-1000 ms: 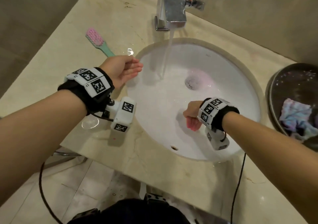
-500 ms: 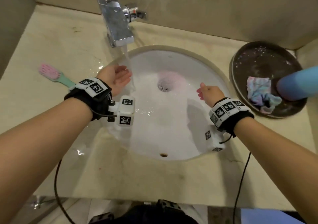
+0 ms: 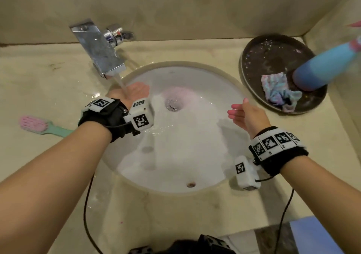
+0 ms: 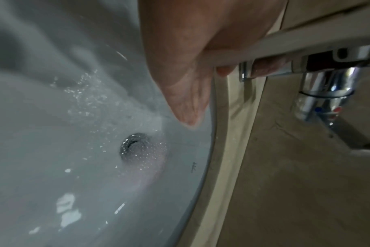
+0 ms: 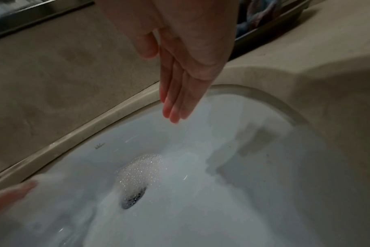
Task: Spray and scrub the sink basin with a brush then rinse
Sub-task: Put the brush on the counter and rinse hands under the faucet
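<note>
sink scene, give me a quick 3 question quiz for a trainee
1. True or false: the left hand is under the running water from the tap.
2. Where does the brush lie? A in the basin, B on the counter left of the sink, C in the dark tray.
3. What does the right hand hold?

Key: 1 true; 2 B; 3 nothing, fingers straight.

At your far right a dark round tray (image 3: 254,58) sits on the beige table (image 3: 48,82). In it you have a crumpled pastel cloth (image 3: 277,89) and, just beside the cloth, a blue bottle (image 3: 320,68) that leans toward the right wall.
</note>
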`<state>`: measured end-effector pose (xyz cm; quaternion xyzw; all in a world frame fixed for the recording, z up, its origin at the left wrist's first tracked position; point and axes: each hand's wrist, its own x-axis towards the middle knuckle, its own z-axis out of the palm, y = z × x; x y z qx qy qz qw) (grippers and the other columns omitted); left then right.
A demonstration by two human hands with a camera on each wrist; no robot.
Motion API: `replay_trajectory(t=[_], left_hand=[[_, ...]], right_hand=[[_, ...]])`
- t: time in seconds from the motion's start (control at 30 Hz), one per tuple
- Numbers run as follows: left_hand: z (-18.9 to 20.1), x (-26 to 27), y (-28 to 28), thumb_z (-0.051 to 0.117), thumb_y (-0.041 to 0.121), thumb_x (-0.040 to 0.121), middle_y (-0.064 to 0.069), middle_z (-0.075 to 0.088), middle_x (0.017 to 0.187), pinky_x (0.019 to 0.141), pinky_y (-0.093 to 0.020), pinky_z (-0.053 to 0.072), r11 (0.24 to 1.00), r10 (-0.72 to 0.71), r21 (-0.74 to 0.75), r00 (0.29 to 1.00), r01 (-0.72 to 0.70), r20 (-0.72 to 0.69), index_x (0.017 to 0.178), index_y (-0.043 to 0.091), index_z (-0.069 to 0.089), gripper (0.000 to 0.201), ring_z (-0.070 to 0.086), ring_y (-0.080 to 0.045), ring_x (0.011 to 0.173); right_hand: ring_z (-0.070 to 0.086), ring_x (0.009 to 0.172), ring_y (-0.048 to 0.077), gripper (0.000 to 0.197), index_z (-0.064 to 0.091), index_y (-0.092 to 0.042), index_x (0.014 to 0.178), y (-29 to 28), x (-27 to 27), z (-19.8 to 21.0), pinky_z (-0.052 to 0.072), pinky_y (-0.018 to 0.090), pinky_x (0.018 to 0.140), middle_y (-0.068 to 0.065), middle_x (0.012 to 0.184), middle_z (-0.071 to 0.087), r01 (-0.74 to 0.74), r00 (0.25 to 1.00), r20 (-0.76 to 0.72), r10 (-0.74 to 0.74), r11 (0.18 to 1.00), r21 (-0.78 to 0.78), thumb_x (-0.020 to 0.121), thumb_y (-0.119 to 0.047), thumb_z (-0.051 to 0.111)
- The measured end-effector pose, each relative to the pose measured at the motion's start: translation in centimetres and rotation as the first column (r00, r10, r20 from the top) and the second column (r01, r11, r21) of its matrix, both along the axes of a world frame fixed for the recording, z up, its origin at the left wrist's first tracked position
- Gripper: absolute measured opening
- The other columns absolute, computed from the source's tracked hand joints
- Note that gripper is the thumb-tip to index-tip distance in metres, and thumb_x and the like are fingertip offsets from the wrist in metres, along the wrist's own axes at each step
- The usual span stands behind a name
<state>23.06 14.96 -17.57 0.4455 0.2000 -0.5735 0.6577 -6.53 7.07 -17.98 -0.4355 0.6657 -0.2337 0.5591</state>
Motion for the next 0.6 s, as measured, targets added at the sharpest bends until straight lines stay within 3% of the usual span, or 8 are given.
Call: replay_trajectory(t=[0.07,0.17,0.23,0.3,0.33,0.4,0.47,0.6], left_hand=[[-0.1,0.7,-0.2,0.019,0.032,0.104,-0.026,0.036,0.144,0.11,-0.043,0.026,0.997,-0.052,-0.057,0.994,0.047,-0.098,0.139,-0.009,0.032,0.056,0.033,-0.036,0.135],[-0.5,1.2,-0.1,0.02,0.031,0.102,-0.029,0.039,0.14,0.11,-0.044,0.025,0.993,-0.092,-0.083,0.984,0.08,-0.151,0.137,-0.011,0.033,0.056,0.034,-0.037,0.134],[-0.2,1.3,0.2,0.029,0.022,0.095,-0.024,0.052,0.116,0.093,-0.04,0.038,0.987,-0.151,-0.067,0.986,0.146,-0.077,0.119,-0.002,0.048,0.039,0.049,-0.031,0.113],[-0.5,1.7,0.1,0.034,0.016,0.082,-0.01,0.048,0.077,0.063,-0.03,0.04,0.988,-0.154,-0.039,0.987,0.152,-0.057,0.078,0.011,0.042,0.01,0.05,-0.02,0.072],[-0.8,2.1,0.2,0.031,0.014,0.085,-0.002,0.049,0.068,0.056,-0.024,0.04,0.989,-0.149,-0.027,0.988,0.148,-0.034,0.073,0.018,0.038,0.015,0.05,-0.014,0.061],[-1.1,2.4,0.1,0.024,0.016,0.093,0.01,0.061,0.075,0.058,-0.018,0.046,0.986,-0.164,0.007,0.986,0.164,-0.005,0.08,0.029,0.044,0.027,0.061,-0.006,0.063],[-0.3,2.1,0.1,0.034,0.011,0.081,-0.002,0.058,0.065,0.05,-0.023,0.048,0.976,-0.216,-0.025,0.976,0.217,0.035,0.075,0.018,0.046,0.016,0.058,-0.015,0.053],[0.6,1.7,0.2,0.043,0.013,0.077,-0.029,0.061,0.11,0.092,-0.045,0.044,0.975,-0.215,-0.034,0.968,0.222,0.133,0.107,-0.012,0.055,0.041,0.055,-0.037,0.109]], right_hand=[[0.06,0.072,0.014,0.042,0.059,-0.013,0.081,0.1,-0.3,-0.1,0.048,0.023,0.075,0.007,0.081,0.064,0.019,1.0,0.008,-0.019,1.0,0.002,0.102,-0.035,0.03],[0.061,0.072,0.014,0.042,0.059,-0.013,0.081,0.5,-0.3,-0.3,0.048,0.023,0.075,0.007,0.08,0.064,0.037,0.999,0.011,-0.037,0.999,0.019,0.102,-0.035,0.029],[0.061,0.073,0.014,0.043,0.059,-0.013,0.081,0.8,-0.2,-0.4,0.048,0.023,0.075,0.006,0.08,0.064,0.034,0.999,0.014,-0.034,0.999,0.028,0.102,-0.036,0.029],[0.061,0.073,0.014,0.043,0.059,-0.013,0.082,1.1,0.0,-0.3,0.048,0.023,0.076,0.005,0.08,0.064,0.03,0.999,0.021,-0.031,0.999,0.035,0.102,-0.036,0.028],[0.061,0.074,0.014,0.044,0.059,-0.013,0.082,1.2,0.1,-0.3,0.048,0.023,0.077,0.005,0.08,0.064,0.031,0.999,0.022,-0.032,0.999,0.039,0.102,-0.036,0.028],[0.061,0.074,0.014,0.044,0.059,-0.013,0.082,1.3,0.2,-0.2,0.048,0.023,0.078,0.005,0.081,0.064,0.03,0.999,0.023,-0.031,0.998,0.046,0.102,-0.036,0.028],[0.061,0.073,0.014,0.044,0.059,-0.012,0.082,1.4,0.3,-0.1,0.048,0.023,0.076,0.006,0.081,0.064,0.036,0.999,0.028,-0.038,0.998,0.051,0.102,-0.036,0.028],[0.061,0.074,0.015,0.044,0.06,-0.01,0.086,1.4,0.5,0.0,0.048,0.023,0.077,0.006,0.082,0.064,0.045,0.998,0.037,-0.047,0.997,0.057,0.102,-0.036,0.029]])
